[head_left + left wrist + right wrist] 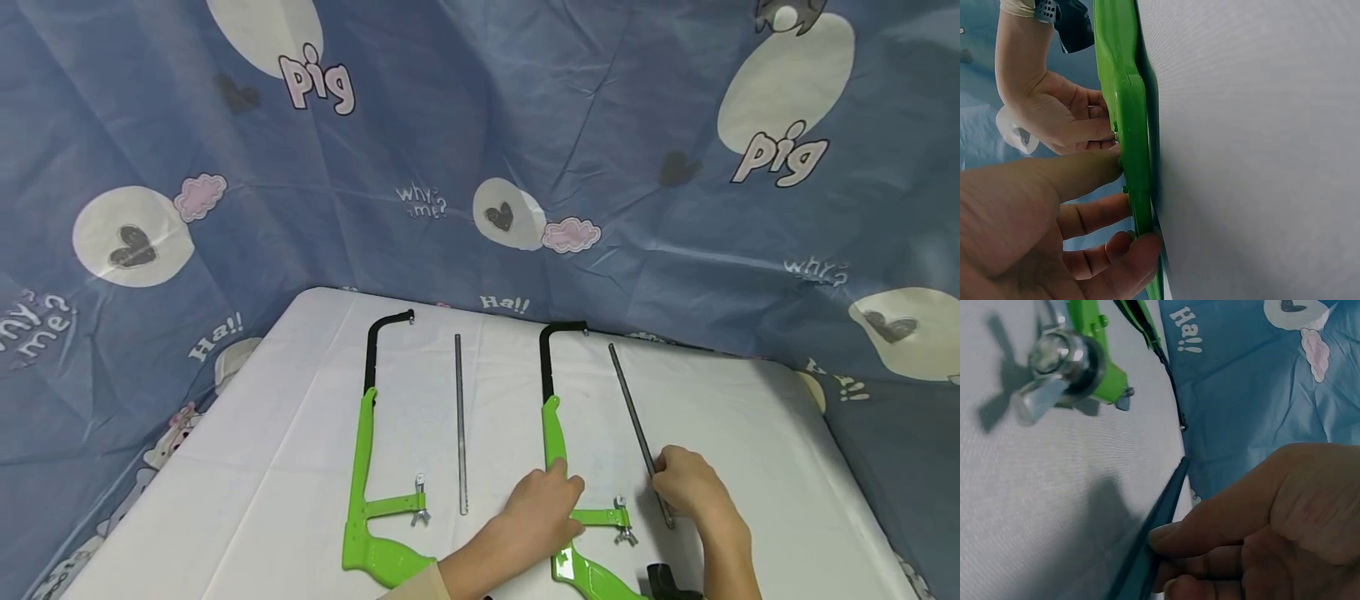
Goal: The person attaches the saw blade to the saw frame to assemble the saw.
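The work looks just begun: the left hand (pixel 542 510) holds the right green saw frame (pixel 555 433) down on the bench (pixel 262 467), while the right hand (pixel 690 487) pinches its loose blade (pixel 633 417), not yet fitted.

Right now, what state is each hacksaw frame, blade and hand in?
Left hacksaw frame: flat on table, bladeless, untouched.
Left blade: loose beside it.
Right hacksaw frame: flat, bladeless, gripped by left hand.
Right blade: on table, near end pinched by right hand.
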Demonstrator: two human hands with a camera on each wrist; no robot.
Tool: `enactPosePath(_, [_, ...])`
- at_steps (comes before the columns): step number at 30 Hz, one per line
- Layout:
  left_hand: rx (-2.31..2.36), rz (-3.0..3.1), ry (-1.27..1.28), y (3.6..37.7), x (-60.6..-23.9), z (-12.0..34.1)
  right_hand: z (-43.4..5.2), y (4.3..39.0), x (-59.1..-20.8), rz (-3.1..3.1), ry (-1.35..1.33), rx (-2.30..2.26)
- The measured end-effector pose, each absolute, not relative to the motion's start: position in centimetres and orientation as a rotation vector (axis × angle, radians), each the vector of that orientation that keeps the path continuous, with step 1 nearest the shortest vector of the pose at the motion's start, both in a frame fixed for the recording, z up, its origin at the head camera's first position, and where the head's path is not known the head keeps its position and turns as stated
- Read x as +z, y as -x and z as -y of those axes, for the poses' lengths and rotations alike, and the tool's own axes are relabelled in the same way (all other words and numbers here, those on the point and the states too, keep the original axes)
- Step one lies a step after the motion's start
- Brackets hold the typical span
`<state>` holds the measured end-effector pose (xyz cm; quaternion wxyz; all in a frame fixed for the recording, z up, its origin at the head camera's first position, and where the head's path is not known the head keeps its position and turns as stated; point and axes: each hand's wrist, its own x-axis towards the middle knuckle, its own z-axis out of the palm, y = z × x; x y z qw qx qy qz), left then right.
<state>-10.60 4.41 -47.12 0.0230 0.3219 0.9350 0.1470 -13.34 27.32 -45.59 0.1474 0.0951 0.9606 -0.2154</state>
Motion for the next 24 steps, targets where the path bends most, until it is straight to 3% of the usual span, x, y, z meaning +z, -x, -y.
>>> enactPosePath(24, [0.423,-2.92,-0.993,10.7,-47.3,-4.5,-26.6,14.3,-46.7,-2.687,-0.254,-1.139])
